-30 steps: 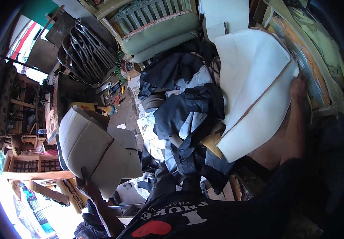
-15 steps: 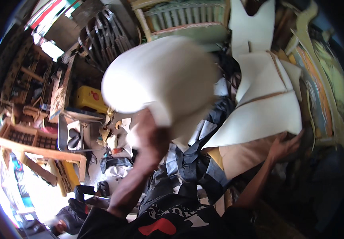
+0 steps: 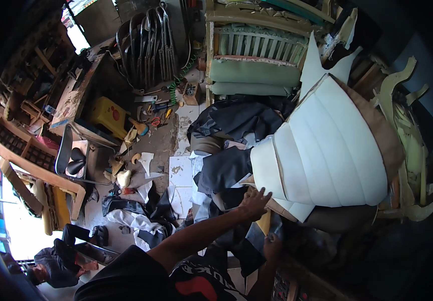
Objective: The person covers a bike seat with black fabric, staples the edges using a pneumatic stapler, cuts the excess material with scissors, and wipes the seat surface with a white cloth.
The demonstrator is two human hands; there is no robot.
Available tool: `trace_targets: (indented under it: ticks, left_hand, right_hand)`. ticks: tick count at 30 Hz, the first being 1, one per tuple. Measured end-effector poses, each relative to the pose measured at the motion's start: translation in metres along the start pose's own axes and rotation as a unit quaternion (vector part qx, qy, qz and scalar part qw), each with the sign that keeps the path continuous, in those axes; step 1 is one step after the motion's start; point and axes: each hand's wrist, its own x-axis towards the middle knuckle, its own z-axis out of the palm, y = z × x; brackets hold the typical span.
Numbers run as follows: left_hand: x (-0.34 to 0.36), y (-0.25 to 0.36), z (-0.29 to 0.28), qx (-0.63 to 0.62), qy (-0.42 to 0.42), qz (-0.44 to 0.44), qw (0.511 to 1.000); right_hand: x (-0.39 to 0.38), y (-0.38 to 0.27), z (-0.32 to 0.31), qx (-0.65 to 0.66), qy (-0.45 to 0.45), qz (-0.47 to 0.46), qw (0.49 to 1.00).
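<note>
A white quilted upholstery panel with stitched channels lies over the pile to my right, its brown backing showing along the far edge. My left hand is at the panel's narrow near-left corner, fingers stretched out and apart, touching or just beside it. Below that corner a smaller white piece sticks out. My right hand is low and close to my body, beside a yellow scrap; its fingers are too dark to read.
Dark fabric is heaped left of the panel. A green-cushioned wooden bench stands beyond, a curved wooden frame at right. Scissors and a yellow plastic container are far left. Another person sits at lower left.
The white quilted panel, raised and blurred beside my left hand before, now lies on the pile at right. My left hand moved right and down; my right hand drew back toward my body.
</note>
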Motion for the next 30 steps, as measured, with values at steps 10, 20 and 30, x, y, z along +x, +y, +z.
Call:
trace_targets:
  ticks: [10, 20, 30]
  left_hand:
    - [-0.131, -0.257, 0.131, 0.093, -0.098, 0.052, 0.989]
    - [-0.315, -0.415, 0.166, -0.081, -0.247, -0.404, 0.877]
    - [-0.063, -0.253, 0.071, -0.131, 0.122, -0.05, 0.983]
  right_hand:
    - [-0.058, -0.057, -0.018, -0.01, -0.102, -0.03, 0.994]
    - [-0.096, -0.022, 0.004, -0.022, -0.021, -0.002, 1.0]
    - [0.006, -0.019, 0.006, 0.032, 0.041, 0.02, 0.998]
